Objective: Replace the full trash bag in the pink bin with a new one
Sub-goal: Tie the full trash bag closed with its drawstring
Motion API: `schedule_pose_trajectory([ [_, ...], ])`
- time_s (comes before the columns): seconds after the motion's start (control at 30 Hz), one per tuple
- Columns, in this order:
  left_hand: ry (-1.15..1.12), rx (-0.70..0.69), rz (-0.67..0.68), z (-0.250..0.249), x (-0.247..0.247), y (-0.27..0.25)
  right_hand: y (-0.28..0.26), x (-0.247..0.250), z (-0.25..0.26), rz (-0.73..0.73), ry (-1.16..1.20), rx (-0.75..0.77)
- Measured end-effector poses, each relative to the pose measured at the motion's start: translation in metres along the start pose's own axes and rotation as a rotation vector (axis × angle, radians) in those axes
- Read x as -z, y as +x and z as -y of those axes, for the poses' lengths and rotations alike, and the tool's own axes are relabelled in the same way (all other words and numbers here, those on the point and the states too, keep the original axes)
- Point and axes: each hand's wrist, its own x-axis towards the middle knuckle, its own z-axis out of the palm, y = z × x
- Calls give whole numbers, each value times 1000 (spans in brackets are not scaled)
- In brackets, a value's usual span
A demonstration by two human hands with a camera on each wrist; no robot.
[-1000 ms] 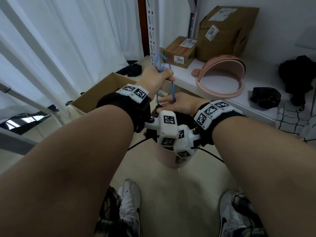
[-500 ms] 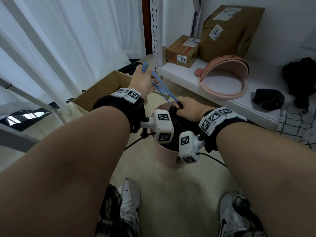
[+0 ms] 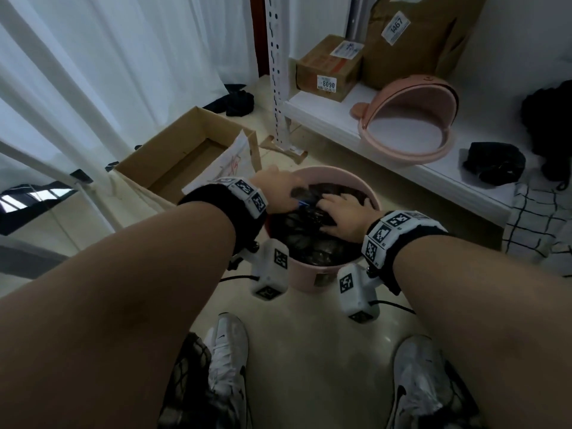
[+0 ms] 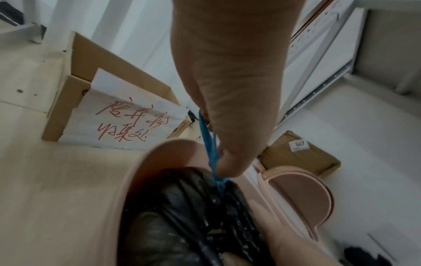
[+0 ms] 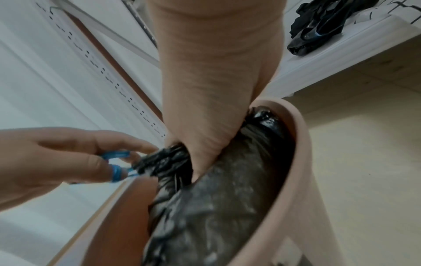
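The pink bin (image 3: pixel 340 178) stands on the floor between my feet, with the full black trash bag (image 3: pixel 309 252) inside it. My left hand (image 3: pixel 291 196) is at the bin's far left rim and pinches the blue drawstring (image 4: pixel 210 149), which is looped around its fingers (image 5: pixel 116 171). The string runs short and taut into the bag's gathered neck (image 5: pixel 164 162). My right hand (image 3: pixel 331 205) lies on top of the bag, holding that neck down inside the bin (image 5: pixel 300 162). Its fingertips are hidden in the right wrist view.
The bin's pink lid (image 3: pixel 408 128) lies on the low white shelf (image 3: pixel 325 119) beside two cardboard parcels (image 3: pixel 328 69). A crumpled black plastic bundle (image 3: pixel 492 162) sits further right on the shelf. An open cardboard box (image 3: pixel 185 150) with a handwritten sheet stands left of the bin. White curtains hang at the left.
My left hand has come down from above the bin to its rim, bringing the blue drawstring low and short. The right hand has sunk onto the bag's top.
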Motion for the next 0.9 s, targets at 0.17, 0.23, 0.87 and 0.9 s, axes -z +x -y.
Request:
schedule_pose_trajectory([
  [0.17,173,27,139,-5,-13,5,1,-13,2,3,13,-43],
  [0.23,205,7,86,-8,-11,8,5,-18,2,18,40,-33],
  [0.87,-292,141,-431,-9,45,7,12,51,15,-333,510,167],
  [0.9,-260,167,-438,-8,46,8,12,51,15,-310,493,151],
])
